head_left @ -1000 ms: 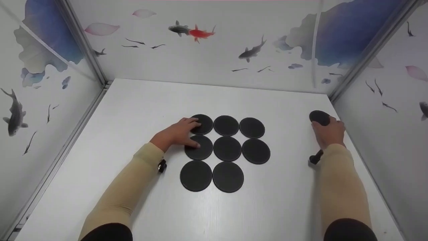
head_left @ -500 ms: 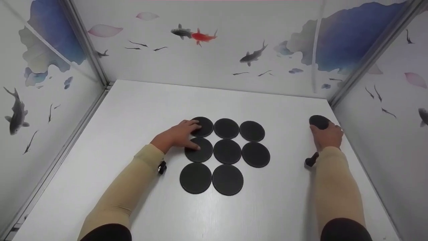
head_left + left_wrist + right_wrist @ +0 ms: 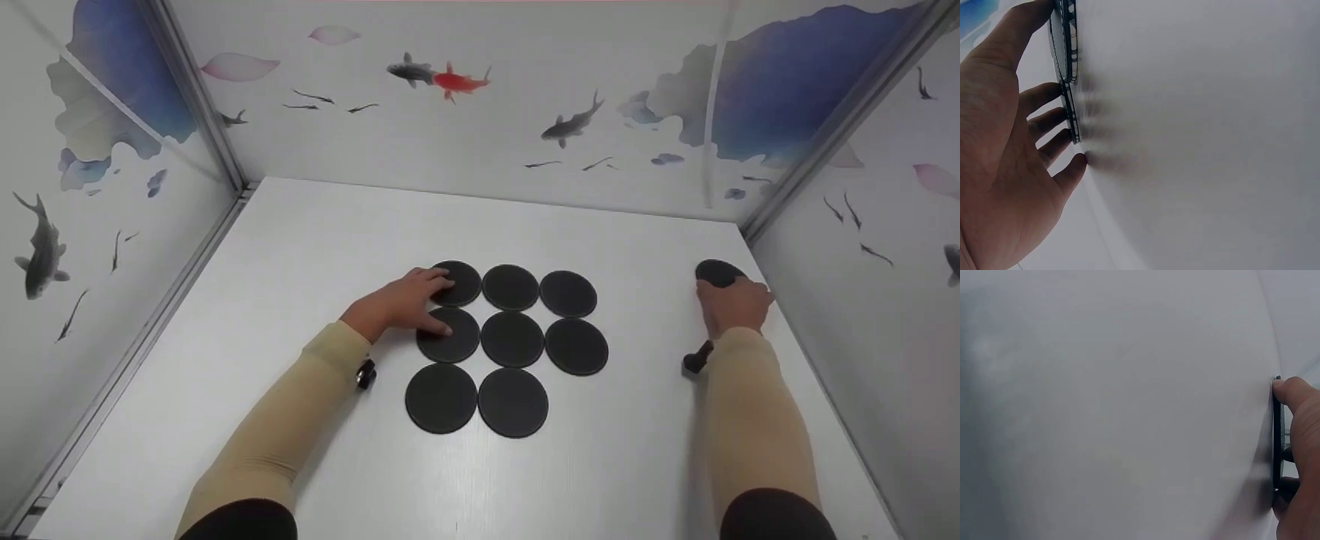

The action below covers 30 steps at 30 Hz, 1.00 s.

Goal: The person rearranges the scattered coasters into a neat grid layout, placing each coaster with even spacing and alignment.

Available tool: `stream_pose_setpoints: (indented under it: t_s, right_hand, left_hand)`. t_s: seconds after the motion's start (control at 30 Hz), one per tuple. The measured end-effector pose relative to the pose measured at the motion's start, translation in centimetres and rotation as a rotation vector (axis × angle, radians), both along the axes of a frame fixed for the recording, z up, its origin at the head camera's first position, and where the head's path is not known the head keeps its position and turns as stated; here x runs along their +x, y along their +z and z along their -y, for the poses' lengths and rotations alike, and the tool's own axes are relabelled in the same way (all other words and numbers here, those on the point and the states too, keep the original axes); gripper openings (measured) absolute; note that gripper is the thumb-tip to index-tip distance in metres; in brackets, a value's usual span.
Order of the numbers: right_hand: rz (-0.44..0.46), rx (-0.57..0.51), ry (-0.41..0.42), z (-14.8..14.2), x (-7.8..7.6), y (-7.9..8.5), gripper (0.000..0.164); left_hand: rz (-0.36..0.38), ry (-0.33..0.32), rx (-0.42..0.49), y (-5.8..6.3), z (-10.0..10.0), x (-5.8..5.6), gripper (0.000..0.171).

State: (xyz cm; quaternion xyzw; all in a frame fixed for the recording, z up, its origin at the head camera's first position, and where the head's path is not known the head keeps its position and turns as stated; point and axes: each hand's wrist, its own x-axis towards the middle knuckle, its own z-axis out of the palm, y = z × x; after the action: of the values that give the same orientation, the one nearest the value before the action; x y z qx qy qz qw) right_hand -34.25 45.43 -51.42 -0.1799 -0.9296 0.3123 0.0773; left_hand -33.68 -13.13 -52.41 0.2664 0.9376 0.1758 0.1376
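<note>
Several flat black round coasters lie in touching rows, three at the back, three in the middle and two in front. My left hand [image 3: 401, 300] rests its spread, fairly straight fingers on the back left coaster [image 3: 463, 281] and its thumb on the middle left coaster [image 3: 450, 345]. In the left wrist view the fingertips meet the thin edge of a coaster [image 3: 1072, 121]. Far to the right, my right hand [image 3: 735, 304] grips a lone coaster [image 3: 718, 271] by its rim, covering its near part. The right wrist view shows this coaster [image 3: 1278, 433] edge-on between thumb and fingers, close to the tabletop.
The white table [image 3: 337, 225] is enclosed by panels at the back and both sides, printed with fish and blue shapes. The right panel [image 3: 885, 300] stands near my right hand. A black wrist device [image 3: 697, 360] hangs beside my right sleeve.
My right hand has shifted slightly left and now covers more of the lone coaster. My left hand stays on the same two coasters. The head view has tilted a little.
</note>
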Motion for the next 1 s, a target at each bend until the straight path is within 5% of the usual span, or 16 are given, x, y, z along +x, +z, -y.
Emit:
stream_pose_setpoints:
  t_s: [0.27,0.6,1.0]
  right_hand:
    - [-0.028,0.006,0.000,0.2,0.6,0.0,0.091]
    - [-0.029,-0.132,0.010,0.4,1.2,0.8,0.099]
    - [-0.018,0.031,0.204,-1.7,-2.3,-1.4,0.102]
  left_hand:
    - [0.011,0.006,0.003,0.0,-0.1,-0.2,0.101]
    - [0.010,0.009,0.005,-0.4,-0.2,-0.3,0.102]
    - [0.013,-0.005,-0.012,-0.3,-0.1,-0.3,0.101]
